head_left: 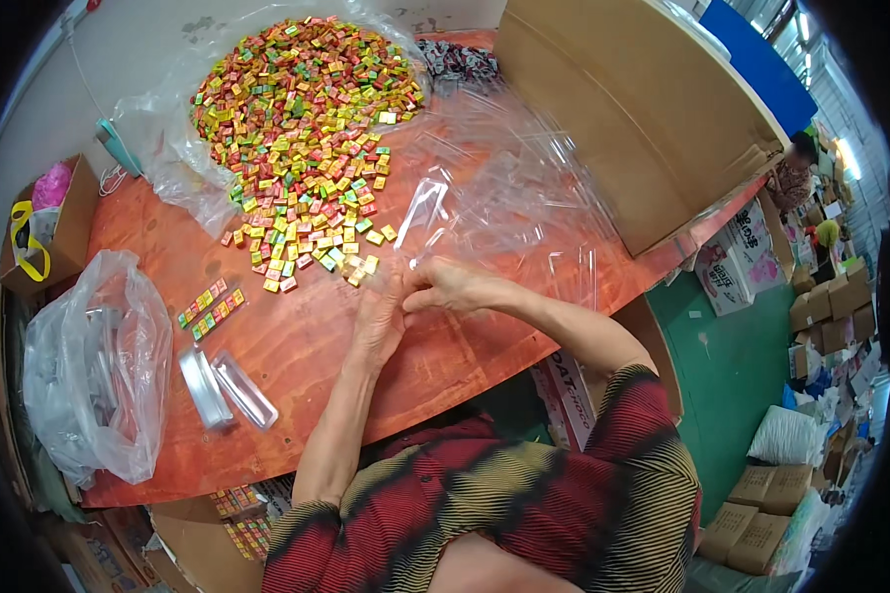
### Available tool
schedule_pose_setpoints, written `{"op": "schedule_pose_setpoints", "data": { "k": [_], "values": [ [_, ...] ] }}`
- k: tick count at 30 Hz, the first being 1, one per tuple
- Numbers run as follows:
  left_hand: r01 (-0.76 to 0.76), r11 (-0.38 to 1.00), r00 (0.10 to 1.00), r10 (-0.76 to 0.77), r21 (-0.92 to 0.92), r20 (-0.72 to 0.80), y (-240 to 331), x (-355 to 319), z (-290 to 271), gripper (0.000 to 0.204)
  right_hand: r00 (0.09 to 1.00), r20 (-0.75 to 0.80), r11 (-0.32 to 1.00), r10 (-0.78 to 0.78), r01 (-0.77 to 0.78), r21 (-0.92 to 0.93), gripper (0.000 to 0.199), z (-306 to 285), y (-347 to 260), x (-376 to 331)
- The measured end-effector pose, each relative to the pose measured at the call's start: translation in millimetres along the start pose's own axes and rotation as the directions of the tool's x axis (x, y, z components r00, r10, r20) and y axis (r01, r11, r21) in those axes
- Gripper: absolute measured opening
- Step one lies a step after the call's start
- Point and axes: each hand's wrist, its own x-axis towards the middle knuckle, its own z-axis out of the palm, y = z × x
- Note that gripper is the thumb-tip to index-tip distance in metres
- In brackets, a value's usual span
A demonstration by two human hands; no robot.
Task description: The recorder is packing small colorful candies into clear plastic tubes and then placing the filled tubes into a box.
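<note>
My left hand (377,301) is at the near edge of a heap of small wrapped candies (307,128), mostly yellow, red and green. Its fingers are smeared by motion. Right beside it, my right hand (453,285) has its fingers curled in, the tips meeting the left hand; what they hold, if anything, is hidden. A clear narrow plastic tray (426,210) lies just beyond both hands, its near end close to the fingers. Several loose yellow candies (358,269) sit by the left fingertips. Farther left, two filled rows of candies (211,308) lie side by side.
Empty clear trays (242,390) and a plastic bag (99,366) lie on the red table (267,445) at left. More clear plastic pieces (524,198) spread at right, before a large cardboard box (633,109). Small dark packets (460,61) lie at the back. A box (64,227) stands at far left.
</note>
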Motion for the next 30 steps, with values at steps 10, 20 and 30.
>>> {"op": "schedule_pose_setpoints", "data": {
  "k": [10, 20, 30],
  "values": [
    [0.123, 0.992, 0.992, -0.123, -0.009, 0.017, -5.4, 2.5, -13.8, 0.036, 0.986, -0.139, 0.993, -0.096, 0.085, -0.084, 0.022, -4.9, 25.4, -0.2],
    [0.033, 0.996, 0.994, -0.04, -0.079, -0.097, -5.3, 9.4, -8.6, 0.034, 0.727, -0.591, 0.789, -0.349, -0.113, -0.604, 0.016, -55.6, 12.8, 6.1],
    [0.13, 0.985, 0.989, -0.12, -0.114, 0.091, -1.1, -2.7, -16.3, 0.038, 0.992, 0.094, 0.968, -0.082, 0.057, 0.245, 0.018, 1.3, 15.9, 7.5]
  ]
}}
